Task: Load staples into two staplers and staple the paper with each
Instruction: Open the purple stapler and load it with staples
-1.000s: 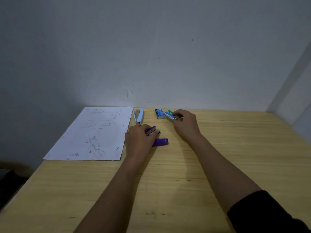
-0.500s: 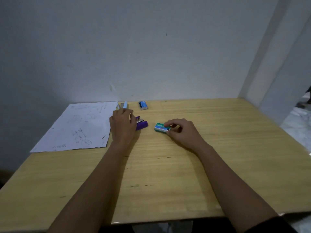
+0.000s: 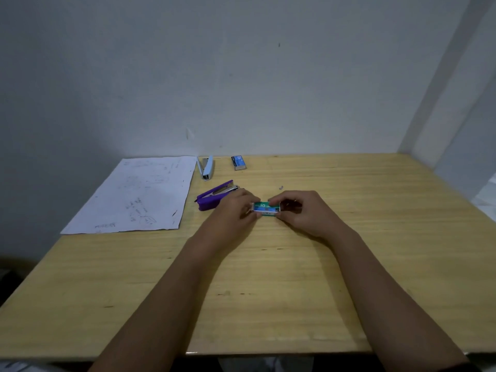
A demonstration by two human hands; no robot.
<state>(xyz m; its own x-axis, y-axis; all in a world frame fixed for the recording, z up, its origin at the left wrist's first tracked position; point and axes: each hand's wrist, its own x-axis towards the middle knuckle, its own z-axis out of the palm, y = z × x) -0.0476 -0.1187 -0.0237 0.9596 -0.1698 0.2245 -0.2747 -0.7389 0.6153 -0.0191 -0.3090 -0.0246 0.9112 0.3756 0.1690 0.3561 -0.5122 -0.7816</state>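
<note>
Head view, left hand (image 3: 236, 210) and right hand (image 3: 300, 210) both pinching green staple box (image 3: 266, 209) at tabletop (image 3: 375, 237) centre, purple stapler (image 3: 214, 196) lying open just left.

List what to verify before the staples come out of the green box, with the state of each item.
1. Green staple box held at both ends, left hand and right hand pinching it: ok.
2. Box already opened: cannot tell, the fingers cover its ends.
3. Purple stapler hinged open beside the left hand, metal magazine exposed: ok.
4. Magazine empty and ready for a strip: cannot tell.
5. Light blue stapler also appears open, near the wall beside the paper: ok.
6. Paper lying flat on the table, with nothing on it: ok.
</note>
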